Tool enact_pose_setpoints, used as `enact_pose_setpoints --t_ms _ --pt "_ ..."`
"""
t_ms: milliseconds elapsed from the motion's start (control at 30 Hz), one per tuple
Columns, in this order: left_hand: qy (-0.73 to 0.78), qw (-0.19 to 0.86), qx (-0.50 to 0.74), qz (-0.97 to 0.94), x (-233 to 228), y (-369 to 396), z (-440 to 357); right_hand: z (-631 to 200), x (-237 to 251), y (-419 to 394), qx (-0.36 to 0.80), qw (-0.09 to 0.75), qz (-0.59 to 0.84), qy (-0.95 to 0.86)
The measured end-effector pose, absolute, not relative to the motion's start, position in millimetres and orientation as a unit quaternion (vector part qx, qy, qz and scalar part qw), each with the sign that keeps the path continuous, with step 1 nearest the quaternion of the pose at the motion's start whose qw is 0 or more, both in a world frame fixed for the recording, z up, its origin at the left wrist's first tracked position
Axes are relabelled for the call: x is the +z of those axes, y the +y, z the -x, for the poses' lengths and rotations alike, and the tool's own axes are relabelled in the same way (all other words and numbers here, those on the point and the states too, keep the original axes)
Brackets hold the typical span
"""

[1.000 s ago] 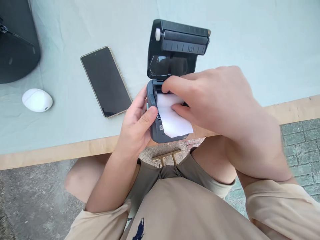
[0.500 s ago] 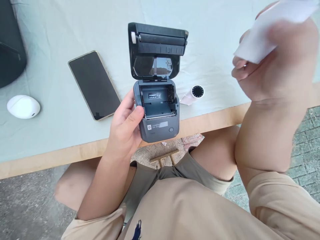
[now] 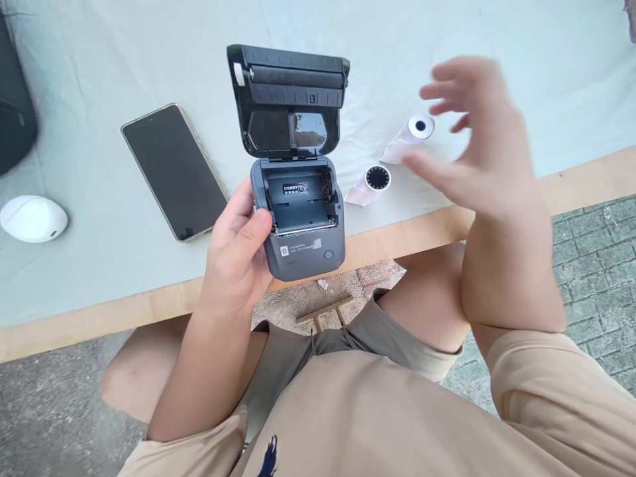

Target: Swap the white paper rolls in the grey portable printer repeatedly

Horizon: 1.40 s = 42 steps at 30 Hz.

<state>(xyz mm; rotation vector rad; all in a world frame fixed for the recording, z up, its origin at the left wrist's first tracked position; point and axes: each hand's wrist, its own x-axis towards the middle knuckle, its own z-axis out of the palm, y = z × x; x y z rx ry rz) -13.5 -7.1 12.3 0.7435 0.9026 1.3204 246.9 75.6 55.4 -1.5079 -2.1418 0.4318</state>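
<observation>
My left hand [image 3: 241, 248] grips a dark grey portable label printer [image 3: 305, 228] by its left side, thumb on the front edge. The printer's lid [image 3: 293, 99] is swung up, and the paper bay inside shows no roll. Slightly blurred, my right hand [image 3: 477, 139] hovers over the table with fingers spread and nothing in it. Just left of that hand lies a white paper roll [image 3: 408, 138] with a small dark core hole. Nearer the printer is a second roll [image 3: 370, 185] with a wide, black, toothed core.
A smartphone [image 3: 173, 172] with a dark screen lies left of the printer. Farther left are a white rounded case [image 3: 34, 218] and a black object [image 3: 14, 99] cut off by the frame. The wooden table edge [image 3: 412, 228] runs in front of my body.
The white paper my right hand held up at the upper right is out of it. A small-cored roll now lies on the table, and that hand has come left and opened.
</observation>
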Motion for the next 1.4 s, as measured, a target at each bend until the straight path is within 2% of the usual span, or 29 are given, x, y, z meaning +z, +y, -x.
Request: enact_pose_setpoints --t_ms 67,200,300,367,433,567,667,733,800,900,1000,1100,1167,1267,1400 --pt "0.39 0.637 0.58 -0.327 12 -7 14 -240 67 60 0.099 0.288 0.522 -0.797" --pt "0.395 0.635 0.574 -0.333 13 -7 14 -220 68 44 0.139 0.123 0.484 -0.855" --pt "0.397 0.634 0.571 -0.339 13 -7 13 -210 55 46 0.169 0.079 0.48 -0.857" --pt "0.391 0.637 0.574 -0.333 13 -8 13 -208 49 47 0.179 0.119 0.462 -0.86" --pt "0.387 0.641 0.577 -0.325 13 -8 13 -207 48 47 0.235 0.199 0.44 -0.844" --pt "0.382 0.649 0.575 -0.32 14 -8 12 -205 52 48 0.467 0.338 0.432 -0.694" --pt "0.372 0.653 0.576 -0.323 14 -7 12 -200 57 54 0.617 0.343 0.44 -0.554" --pt "0.366 0.655 0.576 -0.325 12 -6 13 -195 60 55 0.657 0.33 0.443 -0.513" --pt "0.357 0.653 0.577 -0.337 9 -6 14 -189 63 50 0.61 0.348 0.425 -0.571" --pt "0.336 0.649 0.585 -0.351 5 -7 14 -177 66 39 0.429 0.384 0.35 -0.739" --pt "0.331 0.643 0.604 -0.335 4 -9 13 -162 67 34 0.279 0.349 0.29 -0.846" --pt "0.336 0.636 0.612 -0.328 3 -10 12 -151 66 36 0.165 0.292 0.345 -0.877" --pt "0.338 0.638 0.606 -0.334 3 -10 13 -148 65 40 0.125 0.245 0.398 -0.875" --pt "0.344 0.644 0.59 -0.346 3 -9 15 -148 61 46 0.105 0.196 0.401 -0.889" --pt "0.348 0.649 0.581 -0.346 5 -8 17 -150 57 46 0.074 0.232 0.367 -0.898"
